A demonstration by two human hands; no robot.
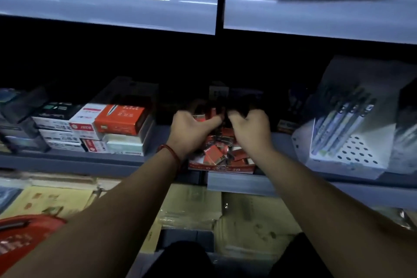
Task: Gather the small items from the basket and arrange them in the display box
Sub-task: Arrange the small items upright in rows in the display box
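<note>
Head view is dim, and the far end of the display box [222, 168] is lost in shadow, so a misplacement could go unnoticed. Small items [213, 156] lie jumbled and tilted inside the box, and any more released from curled fingers could be left askew or spilled over its low front rim. The stacked cartons [112, 128] just left of the box and the pen stand [345, 158] to its right could be knocked by a wrist. The left hand [191, 131] and right hand [250, 130] are held close together above the rear of the box, fingers curled downward. Whether anything is pinched cannot be told. The visible items lie in the box's front half, beneath the wrists and short of the fingertips. The red basket [27, 237] is well apart, down and left of the box.
</note>
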